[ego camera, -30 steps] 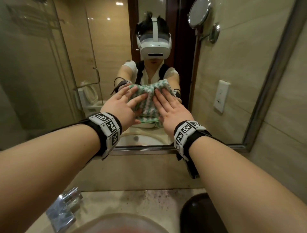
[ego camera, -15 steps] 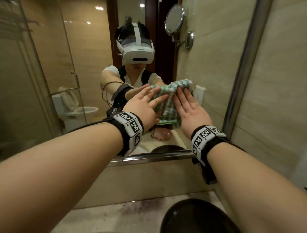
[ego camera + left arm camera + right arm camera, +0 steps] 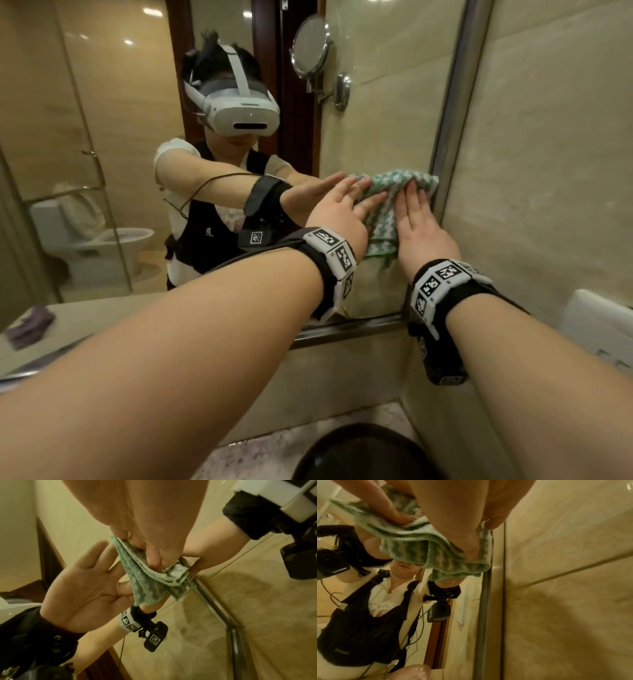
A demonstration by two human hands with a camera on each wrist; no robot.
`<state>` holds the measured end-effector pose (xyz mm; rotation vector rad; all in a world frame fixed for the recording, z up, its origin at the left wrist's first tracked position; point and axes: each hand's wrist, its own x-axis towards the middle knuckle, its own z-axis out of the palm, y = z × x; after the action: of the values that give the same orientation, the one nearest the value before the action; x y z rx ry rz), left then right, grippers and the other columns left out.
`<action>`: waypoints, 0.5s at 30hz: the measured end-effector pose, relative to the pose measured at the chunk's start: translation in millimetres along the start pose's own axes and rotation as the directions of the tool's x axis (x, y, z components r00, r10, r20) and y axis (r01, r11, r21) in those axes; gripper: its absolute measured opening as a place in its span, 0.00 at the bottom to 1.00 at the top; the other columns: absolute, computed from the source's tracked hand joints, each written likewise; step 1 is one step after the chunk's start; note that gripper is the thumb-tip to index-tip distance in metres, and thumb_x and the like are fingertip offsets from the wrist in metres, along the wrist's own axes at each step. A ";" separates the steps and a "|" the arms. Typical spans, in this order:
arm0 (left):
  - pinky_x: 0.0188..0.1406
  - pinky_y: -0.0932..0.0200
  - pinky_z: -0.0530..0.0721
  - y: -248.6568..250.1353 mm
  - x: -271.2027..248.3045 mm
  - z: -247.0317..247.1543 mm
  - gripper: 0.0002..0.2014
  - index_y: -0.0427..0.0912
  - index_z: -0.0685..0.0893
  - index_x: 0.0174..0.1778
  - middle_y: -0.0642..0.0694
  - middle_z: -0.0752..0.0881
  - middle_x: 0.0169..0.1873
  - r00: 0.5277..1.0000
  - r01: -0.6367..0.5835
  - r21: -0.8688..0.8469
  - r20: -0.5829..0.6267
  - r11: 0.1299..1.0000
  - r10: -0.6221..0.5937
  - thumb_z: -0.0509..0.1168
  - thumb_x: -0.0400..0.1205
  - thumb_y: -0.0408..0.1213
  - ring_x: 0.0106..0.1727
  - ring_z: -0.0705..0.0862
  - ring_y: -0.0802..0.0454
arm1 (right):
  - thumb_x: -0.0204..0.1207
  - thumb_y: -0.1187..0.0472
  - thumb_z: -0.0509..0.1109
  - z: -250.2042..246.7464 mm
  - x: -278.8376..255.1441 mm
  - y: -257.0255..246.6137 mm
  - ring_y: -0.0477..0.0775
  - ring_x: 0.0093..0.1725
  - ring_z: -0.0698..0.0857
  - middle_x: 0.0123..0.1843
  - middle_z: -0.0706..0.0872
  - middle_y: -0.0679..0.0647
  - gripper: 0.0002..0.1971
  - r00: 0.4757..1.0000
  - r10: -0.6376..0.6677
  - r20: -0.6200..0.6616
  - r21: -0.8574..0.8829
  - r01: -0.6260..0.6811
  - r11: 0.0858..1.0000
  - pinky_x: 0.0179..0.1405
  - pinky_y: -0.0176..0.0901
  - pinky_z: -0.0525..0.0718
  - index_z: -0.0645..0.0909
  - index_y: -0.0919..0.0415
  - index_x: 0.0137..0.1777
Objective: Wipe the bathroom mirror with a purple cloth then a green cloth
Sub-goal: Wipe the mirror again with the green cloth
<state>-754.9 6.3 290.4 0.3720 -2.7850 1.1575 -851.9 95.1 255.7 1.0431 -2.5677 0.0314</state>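
Observation:
A green-and-white cloth (image 3: 382, 219) lies flat against the bathroom mirror (image 3: 383, 113), close to its metal right frame (image 3: 448, 164). My left hand (image 3: 342, 214) presses the cloth's left part with straight fingers. My right hand (image 3: 419, 222) presses its right part the same way, fingertips near the frame. In the left wrist view the folded cloth (image 3: 154, 574) bunches under my left fingers (image 3: 150, 550). The right wrist view shows the cloth (image 3: 423, 543) under my right fingers (image 3: 471, 547), beside the frame (image 3: 485, 601). The purple cloth (image 3: 30, 325) appears only as a reflection, lying on the counter at far left.
A speckled stone counter (image 3: 274, 445) runs below the mirror, with a round black object (image 3: 359, 452) at the bottom edge. A white wall plate (image 3: 599, 322) sits on the tiled wall to the right. A round swing-arm mirror (image 3: 310, 48) shows in the reflection.
Both hands have slid the green cloth to the right across the glass, from in front of my reflection to the mirror's right edge. My head has turned right with them.

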 end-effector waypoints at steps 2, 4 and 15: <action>0.76 0.45 0.30 5.9 8.6 -5.2 0.25 0.53 0.61 0.81 0.47 0.38 0.82 1.000 -0.012 0.024 0.007 1.000 0.012 0.45 0.87 0.53 0.81 0.35 0.40 | 0.81 0.72 0.45 -2.3 0.1 7.4 0.56 0.81 0.33 0.80 0.25 0.59 0.33 1.000 0.021 0.008 -0.007 -0.021 1.000 0.79 0.43 0.46 0.30 0.65 0.80; 0.76 0.45 0.30 9.7 14.4 -7.1 0.25 0.52 0.60 0.81 0.46 0.38 0.82 1.000 -0.012 0.032 0.000 0.999 0.012 0.45 0.87 0.53 0.81 0.35 0.40 | 0.81 0.71 0.44 -5.6 -0.6 11.6 0.55 0.81 0.33 0.80 0.25 0.59 0.32 0.999 0.026 0.024 -0.016 -0.025 1.000 0.79 0.43 0.44 0.30 0.65 0.80; 0.75 0.44 0.29 -1.4 5.2 2.2 0.27 0.51 0.53 0.83 0.50 0.40 0.82 0.999 0.024 0.028 -0.032 0.999 -0.023 0.43 0.87 0.53 0.81 0.35 0.43 | 0.75 0.69 0.61 -13.9 -8.5 0.4 0.57 0.79 0.27 0.77 0.20 0.60 0.46 0.996 -0.008 0.092 0.085 0.000 0.996 0.80 0.49 0.52 0.27 0.64 0.79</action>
<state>-759.5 2.8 290.8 0.3842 -2.7327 1.1885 -842.0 103.3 265.9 1.1047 -2.6682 0.0949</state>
